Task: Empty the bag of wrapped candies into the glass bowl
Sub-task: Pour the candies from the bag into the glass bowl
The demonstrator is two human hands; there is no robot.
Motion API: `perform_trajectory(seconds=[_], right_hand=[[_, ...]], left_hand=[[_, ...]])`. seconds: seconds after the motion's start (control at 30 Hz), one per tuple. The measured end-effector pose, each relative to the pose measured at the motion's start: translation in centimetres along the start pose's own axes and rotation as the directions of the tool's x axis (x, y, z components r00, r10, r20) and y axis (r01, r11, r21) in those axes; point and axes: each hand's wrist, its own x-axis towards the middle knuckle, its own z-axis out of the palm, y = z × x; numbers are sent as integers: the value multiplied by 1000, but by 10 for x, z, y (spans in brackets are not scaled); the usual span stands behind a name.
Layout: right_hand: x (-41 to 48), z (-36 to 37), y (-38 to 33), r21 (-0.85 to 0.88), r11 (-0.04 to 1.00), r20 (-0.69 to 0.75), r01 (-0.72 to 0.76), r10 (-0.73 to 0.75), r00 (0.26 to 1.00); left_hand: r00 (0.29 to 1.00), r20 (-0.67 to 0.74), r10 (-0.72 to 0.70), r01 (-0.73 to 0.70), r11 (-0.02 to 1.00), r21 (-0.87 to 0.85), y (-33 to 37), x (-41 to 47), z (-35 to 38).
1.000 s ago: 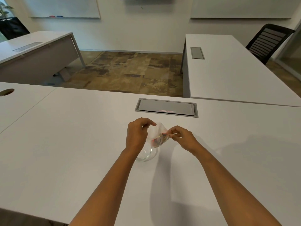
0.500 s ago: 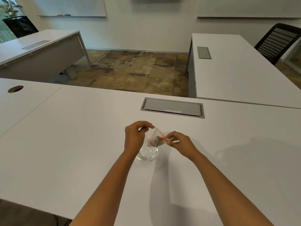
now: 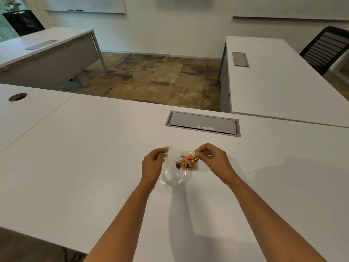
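Left hand: your left hand (image 3: 153, 165) is closed in a pinch on the left edge of the clear plastic bag (image 3: 176, 156), fingers curled inward, thumb and fingertips pressed on the film.
Right hand: your right hand (image 3: 212, 160) pinches the bag's right edge — fingertips drawn tight together on the plastic, the other fingers folded beneath.
Bag: held off the surface between both hands, stretched sideways, directly above the glass bowl (image 3: 172, 176); whether its mouth is open cannot be told.
Wrapped candies: the wrapped candies (image 3: 187, 163) — gold, orange, green and pink wrappers — sit bunched in the bag's right half, close to your right hand and over the bowl's right rim.
Glass bowl: upright on the white table (image 3: 94, 157), around the middle of the surface, nearer the far edge than the near one; it looks empty, its left rim partly hidden behind your left hand.
Cable hatch: a grey cable hatch (image 3: 203, 123) lies flush in the table by the far edge, beyond the bowl.
Grommet hole: a round grommet hole (image 3: 17, 97) sits in the adjoining table near its far left corner.
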Motion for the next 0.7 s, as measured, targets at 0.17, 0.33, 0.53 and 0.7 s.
perform_trajectory(seconds=[0.17,0.33,0.53,0.7], right_hand=[[5,10,-6,-35,999,-2,24,-24,1000],[8,20,-12,-77,996,4,39,-39,999],[10,28,-16,-168,984,-8,62,-64,998],[9,33,-20,-296,951,-3,92,-97,995]], left_hand=[[990,38,-133,136,986,-101,-15,3,-2],[981,2,-196,196,979,-52,-27,6,-4],[956,-32,-291,284,949,-136,-37,10,-5],[941,-72,-331,316,935,-163,-44,11,-2]])
